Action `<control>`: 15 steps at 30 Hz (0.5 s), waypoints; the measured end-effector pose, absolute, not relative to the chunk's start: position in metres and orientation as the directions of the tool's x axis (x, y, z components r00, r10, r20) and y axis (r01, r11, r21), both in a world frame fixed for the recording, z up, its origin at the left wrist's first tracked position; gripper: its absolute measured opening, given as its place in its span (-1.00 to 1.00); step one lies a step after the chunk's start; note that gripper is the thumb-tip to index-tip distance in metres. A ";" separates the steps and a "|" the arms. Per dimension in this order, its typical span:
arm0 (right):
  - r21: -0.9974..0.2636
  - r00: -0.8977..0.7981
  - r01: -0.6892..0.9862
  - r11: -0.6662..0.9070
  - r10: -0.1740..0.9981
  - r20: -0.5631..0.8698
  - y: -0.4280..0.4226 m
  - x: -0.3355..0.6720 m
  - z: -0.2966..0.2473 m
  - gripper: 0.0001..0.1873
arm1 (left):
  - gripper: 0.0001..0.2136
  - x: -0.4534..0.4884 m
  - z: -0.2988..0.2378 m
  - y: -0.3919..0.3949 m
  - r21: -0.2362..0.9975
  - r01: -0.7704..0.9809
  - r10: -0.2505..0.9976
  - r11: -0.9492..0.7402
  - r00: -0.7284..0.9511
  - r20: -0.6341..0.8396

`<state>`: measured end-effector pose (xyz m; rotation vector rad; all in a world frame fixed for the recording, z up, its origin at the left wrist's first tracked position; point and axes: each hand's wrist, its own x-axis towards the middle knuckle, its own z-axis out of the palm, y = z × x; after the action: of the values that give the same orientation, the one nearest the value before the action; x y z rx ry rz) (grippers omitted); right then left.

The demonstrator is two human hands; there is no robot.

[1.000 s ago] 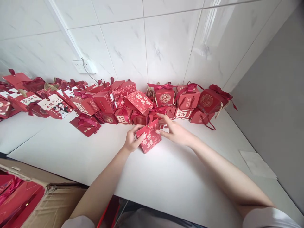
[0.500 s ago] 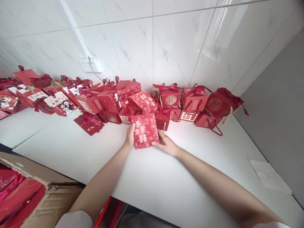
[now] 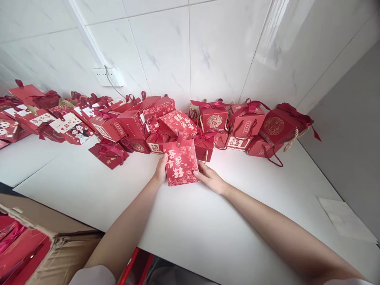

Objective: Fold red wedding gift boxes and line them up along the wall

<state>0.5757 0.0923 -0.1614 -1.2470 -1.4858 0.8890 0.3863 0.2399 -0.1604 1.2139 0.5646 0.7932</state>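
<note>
Between my two hands is a red gift box (image 3: 182, 162) with pink flowers, white Chinese characters and a strap at its top. My left hand (image 3: 161, 168) grips its left side, fingers mostly hidden behind it. At the right side my right hand (image 3: 210, 177) holds the lower edge, thumb on the front and fingers behind. Just behind it leans another red floral box (image 3: 179, 123), its lower part covered by the held one. To the left a dark red box with a ribbon bow (image 3: 109, 153) lies on the white table (image 3: 190, 221).
Red gift boxes (image 3: 246, 120) with ribbons and cord handles are stacked along the tiled wall (image 3: 225, 47). An open cardboard carton (image 3: 68, 253) with red boxes inside stands at lower left. A white sheet (image 3: 346, 217) lies at right. A power socket (image 3: 108, 77) is on the wall.
The view has shifted slightly. Both hands still hold the floral box in nearly the same place; my right thumb sits a little higher on its edge.
</note>
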 end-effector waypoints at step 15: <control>-0.954 0.054 0.210 0.214 0.972 0.230 0.090 0.572 -0.164 -0.49 | -0.56 0.379 -0.150 0.240 0.989 -0.143 0.713 -0.047 0.688 0.134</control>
<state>0.5724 0.0899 -0.1639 -1.2185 -1.3954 0.8809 0.3794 0.2400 -0.1502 1.4638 0.5010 0.7425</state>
